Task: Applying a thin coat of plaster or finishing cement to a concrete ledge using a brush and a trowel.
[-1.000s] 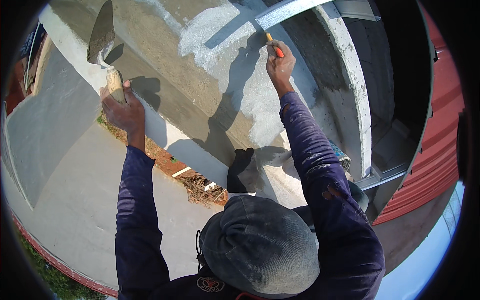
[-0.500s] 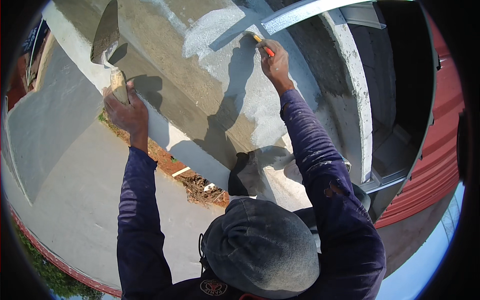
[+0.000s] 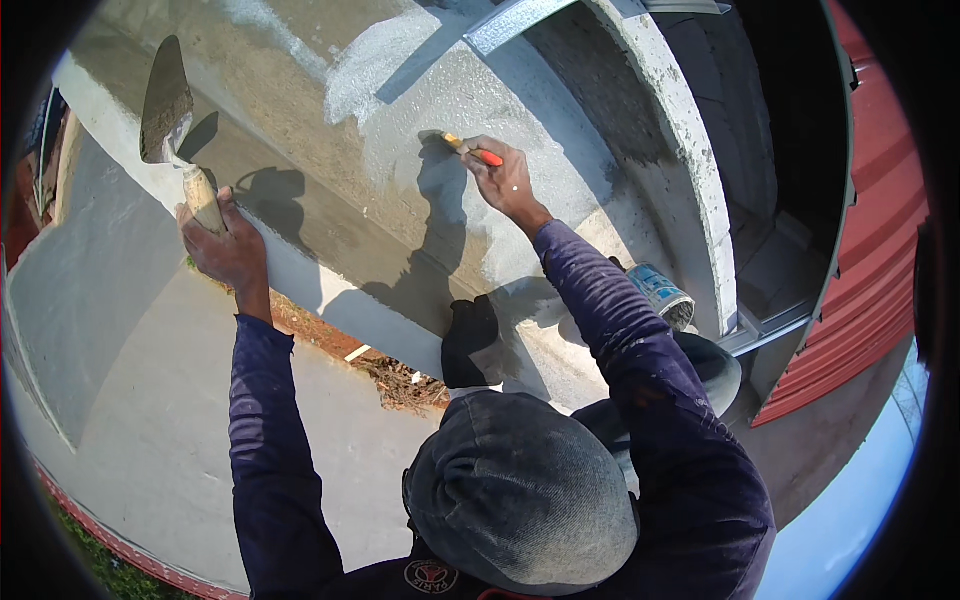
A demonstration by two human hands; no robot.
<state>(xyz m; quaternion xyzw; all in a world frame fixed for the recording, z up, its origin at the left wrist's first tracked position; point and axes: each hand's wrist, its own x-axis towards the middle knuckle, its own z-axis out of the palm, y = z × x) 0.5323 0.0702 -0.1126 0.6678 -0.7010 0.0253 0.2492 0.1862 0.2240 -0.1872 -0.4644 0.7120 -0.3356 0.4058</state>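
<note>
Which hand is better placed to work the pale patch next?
Probably the right hand: its orange-ended tool is over the pale patch, while the left hand holds a trowel farther left.

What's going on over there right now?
A person is at a concrete ledge with a tool in each hand. The left hand grips a trowel by its wooden handle, blade pointing away. The right hand holds a slim brush-like tool with an orange and yellow handle, its tip at the pale, wet-looking coating; firm contact is hard to tell. A bucket shows beside the right forearm.
</note>
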